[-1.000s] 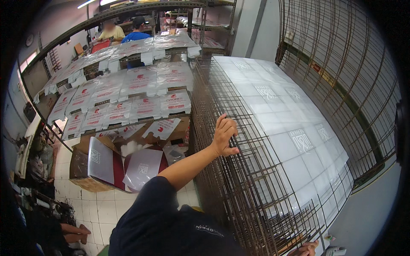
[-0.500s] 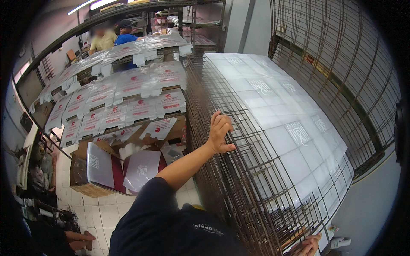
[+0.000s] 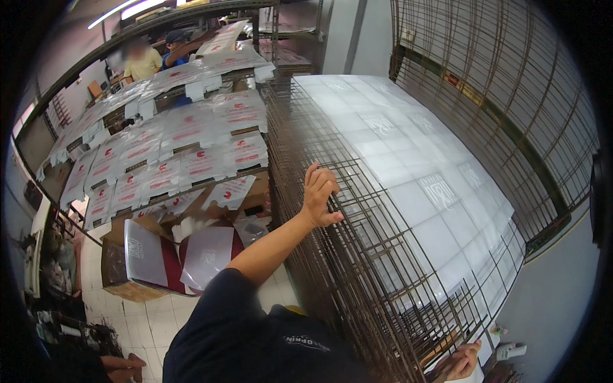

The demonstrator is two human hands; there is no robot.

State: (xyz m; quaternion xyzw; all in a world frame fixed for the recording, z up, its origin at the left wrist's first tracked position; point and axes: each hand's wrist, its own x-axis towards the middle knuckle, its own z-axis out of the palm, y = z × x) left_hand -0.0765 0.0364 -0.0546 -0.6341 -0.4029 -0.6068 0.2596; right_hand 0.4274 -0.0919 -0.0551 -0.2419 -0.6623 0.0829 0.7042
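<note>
My left hand (image 3: 321, 196) is curled over the left edge of a wire mesh rack (image 3: 377, 237), its thumb and fingers closed on the wires. Lower right, my right hand (image 3: 462, 362) wraps round the near right corner of the same rack. Under this top rack lie several more mesh racks, stacked closely. Translucent white plastic bags (image 3: 440, 220) with a white printed emblem lie in overlapping rows just beyond the wires, the mesh crossing in front of their left and near parts.
Tilted mesh racks (image 3: 491, 83) stand against the right wall. On the left, shelves hold rows of clear bags with red print (image 3: 172, 137). Below them sits an open cardboard box (image 3: 115, 258) with dark red and clear bags (image 3: 207, 255). Two people (image 3: 143, 62) work behind the shelves.
My view has shifted slightly, and both hands keep their hold on the rack. Behind the far shelf, a person in blue now has an arm stretched out by a raised sheet.
</note>
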